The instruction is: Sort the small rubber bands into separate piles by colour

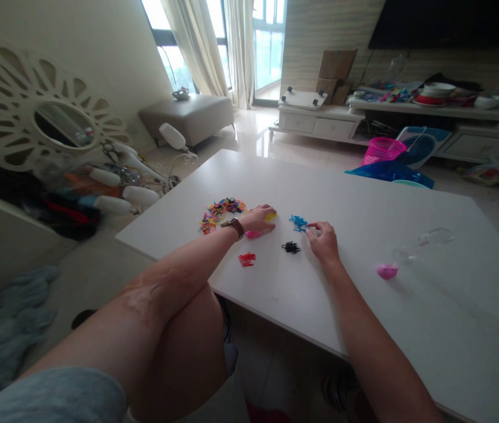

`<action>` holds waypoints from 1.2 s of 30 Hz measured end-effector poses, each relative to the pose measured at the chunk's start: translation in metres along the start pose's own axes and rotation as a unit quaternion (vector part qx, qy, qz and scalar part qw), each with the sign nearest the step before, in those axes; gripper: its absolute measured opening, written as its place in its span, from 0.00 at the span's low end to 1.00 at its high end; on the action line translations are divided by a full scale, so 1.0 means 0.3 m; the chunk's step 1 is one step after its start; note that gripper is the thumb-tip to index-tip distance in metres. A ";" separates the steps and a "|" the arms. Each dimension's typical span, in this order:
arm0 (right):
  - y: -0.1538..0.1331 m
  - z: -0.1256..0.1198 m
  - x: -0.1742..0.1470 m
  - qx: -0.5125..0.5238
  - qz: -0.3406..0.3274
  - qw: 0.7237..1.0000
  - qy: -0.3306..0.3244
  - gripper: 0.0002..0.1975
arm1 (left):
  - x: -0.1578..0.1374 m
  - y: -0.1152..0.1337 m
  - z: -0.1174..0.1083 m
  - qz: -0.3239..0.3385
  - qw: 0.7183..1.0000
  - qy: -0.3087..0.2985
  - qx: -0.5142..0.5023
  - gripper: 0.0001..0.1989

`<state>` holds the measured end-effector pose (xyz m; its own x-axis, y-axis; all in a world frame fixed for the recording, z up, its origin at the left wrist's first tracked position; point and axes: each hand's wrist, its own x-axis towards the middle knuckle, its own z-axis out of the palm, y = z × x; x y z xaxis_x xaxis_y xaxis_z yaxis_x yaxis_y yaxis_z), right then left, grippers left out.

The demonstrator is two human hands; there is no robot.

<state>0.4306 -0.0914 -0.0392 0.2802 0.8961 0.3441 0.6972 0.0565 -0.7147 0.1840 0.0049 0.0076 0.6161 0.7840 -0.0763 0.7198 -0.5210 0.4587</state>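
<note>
Work shown: small coloured rubber bands are being sorted by colour on the white table (364,282).
Left hand (261,220): laid flat with loose fingers over a yellow pile (271,217); nothing is seen gripped.
Right hand (325,241): fingertips pinched at the edge of the blue pile (297,222); whether a band is held cannot be told.
Sorted so far: a pink pile (253,234) just under the left hand, a red pile (246,259) nearer the body, a black pile (291,247) between the hands.
Left to sort: a large mixed heap (220,211) lies just beyond the left wrist, so the sorting is judged well short of halfway.
Aside: a clear lid (425,242) and a pink cup (387,270) lie well right of the right hand.
</note>
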 end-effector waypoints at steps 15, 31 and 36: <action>0.006 -0.003 0.003 0.014 0.003 1.000 0.004 0.12 | -0.070 -0.147 -0.155 -0.064 0.977 0.186 -0.082 0.19; 0.015 0.000 0.002 0.012 -0.004 1.000 0.006 0.13 | -0.260 -0.385 -0.206 -0.330 0.908 0.213 -0.146 0.13; 0.013 -0.002 0.002 0.012 0.001 1.000 0.005 0.14 | -0.250 -0.390 -0.192 -0.330 0.912 0.216 -0.113 0.10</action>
<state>0.4338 -0.0910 -0.0413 0.2879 0.8919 0.3488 0.6804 0.0659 -0.7299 0.0350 0.0266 0.0107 -0.1459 0.9870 -0.0675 0.7744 0.1564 0.6130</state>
